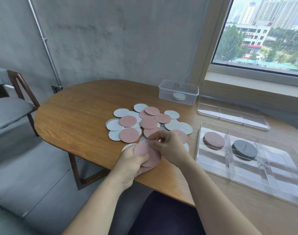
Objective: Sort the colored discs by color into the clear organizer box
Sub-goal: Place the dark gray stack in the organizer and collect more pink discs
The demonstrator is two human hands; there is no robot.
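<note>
At the near edge of the worktop (77,116), the left hand (133,161) holds a small stack of pink discs (147,154), its grip clamped round the stack's lower edge. The right hand (170,146) meets that stack at its 1 o'clock edge, grip pinched together on the top disc. A loose pile of pink and white discs (144,122) lies at 12 o'clock from the hands, overlapping. The clear organizer box (280,175) sits open at 3 o'clock. One compartment holds a pink stack (214,140), the adjoining one a dark grey stack (244,149). A second clear tray (233,116) lies just beyond. A small lidded container (178,91) at 1 o'clock holds white discs.
</note>
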